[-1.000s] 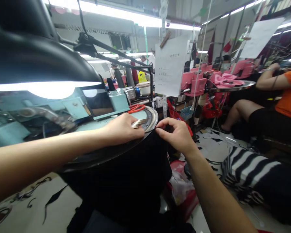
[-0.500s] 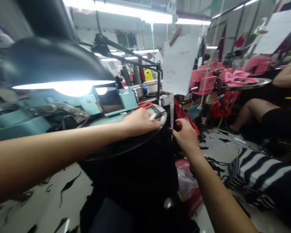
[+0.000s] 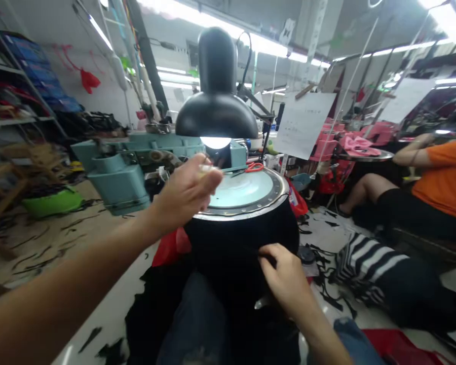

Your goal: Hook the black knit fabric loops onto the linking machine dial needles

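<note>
A glossy black metal lamp shade (image 3: 216, 115) curves above a polished steel dial rim (image 3: 247, 207), over matt black knit cloth (image 3: 235, 243), beside smooth white paper (image 3: 304, 124).

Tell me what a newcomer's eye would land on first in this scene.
The black dome lamp stands at the centre, glowing above a round metal-rimmed dial, with red-handled scissors at its far edge. Below it, black fabric hangs down the front, under the right hand, while the left hand is raised beside the lamp. Far right, a co-worker's orange shirt stands out.

A round metal-rimmed work table (image 3: 247, 209) carries red-handled scissors (image 3: 254, 167) on its top.
</note>
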Motion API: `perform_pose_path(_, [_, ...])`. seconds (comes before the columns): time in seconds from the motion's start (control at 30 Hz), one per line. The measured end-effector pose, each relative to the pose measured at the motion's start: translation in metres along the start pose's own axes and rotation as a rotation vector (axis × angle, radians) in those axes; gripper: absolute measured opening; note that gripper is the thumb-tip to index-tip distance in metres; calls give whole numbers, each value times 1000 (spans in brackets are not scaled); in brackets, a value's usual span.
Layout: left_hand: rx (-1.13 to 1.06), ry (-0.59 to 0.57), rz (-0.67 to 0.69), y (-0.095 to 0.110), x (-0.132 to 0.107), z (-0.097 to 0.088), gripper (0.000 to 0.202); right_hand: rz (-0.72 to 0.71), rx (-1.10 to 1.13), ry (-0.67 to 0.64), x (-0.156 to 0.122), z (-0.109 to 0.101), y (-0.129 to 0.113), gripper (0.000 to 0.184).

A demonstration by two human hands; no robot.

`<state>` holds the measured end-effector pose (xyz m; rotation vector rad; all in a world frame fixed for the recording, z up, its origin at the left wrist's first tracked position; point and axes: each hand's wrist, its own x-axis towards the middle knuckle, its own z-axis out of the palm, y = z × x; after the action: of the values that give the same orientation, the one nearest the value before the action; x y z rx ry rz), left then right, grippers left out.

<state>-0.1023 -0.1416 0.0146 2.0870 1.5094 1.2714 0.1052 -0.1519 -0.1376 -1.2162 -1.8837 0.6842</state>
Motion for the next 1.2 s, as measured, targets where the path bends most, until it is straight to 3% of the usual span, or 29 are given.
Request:
perform_pose_path(0.03, [-60, 1, -97, -12, -28, -13, 45, 10, 105, -59, -5, -10, -4, 20])
perform_pose_path(0.1, [-179, 64, -251, -41, -80, -21, 53, 13, 198, -96, -12, -16, -15, 27])
perform_pose_path(0.17, [-389, 79, -386, -73, -116, -7, 55, -26, 113, -21, -12, -5, -29, 26])
perform_pose_path(0.23, [-593, 120, -502, -98, -133, 14, 54, -103, 59, 29, -7, 11, -42, 19])
perform_pose_path(0.33, [-783, 150, -541, -116, -129, 32, 52, -139, 164, 22, 1, 29, -61, 28])
perform_pose_path(0.43, [-894, 119, -478, -122, -110, 25, 53, -147, 109, 50, 8, 43, -81, 26])
perform_pose_path(0.53, [-898, 94, -440, -131, -93, 18, 54, -299, -21, 169, 12, 60, -97, 29])
perform_pose_path(0.63, [-867, 42, -445, -143, -87, 20, 57, -346, -23, 313, 14, 70, -105, 15])
perform_pose_path(0.77, [-835, -7, -456, -149, -90, 21, 59, -244, -12, 456, 18, 68, -107, 9])
perform_pose_path(0.93, [-798, -42, -391, -142, -92, 21, 56, -182, -65, 489, 18, 62, -107, 10])
perform_pose_path(1.0, [-733, -25, -403, -139, -91, 22, 59, -161, -112, 471, 16, 60, -106, 4])
perform_pose_path(1.1, [-743, -58, -424, -133, -92, 24, 59, -160, -124, 379, 13, 57, -105, 11])
perform_pose_path(1.2, [-791, -104, -437, -126, -95, 25, 60, -184, -78, 414, 14, 54, -103, 7])
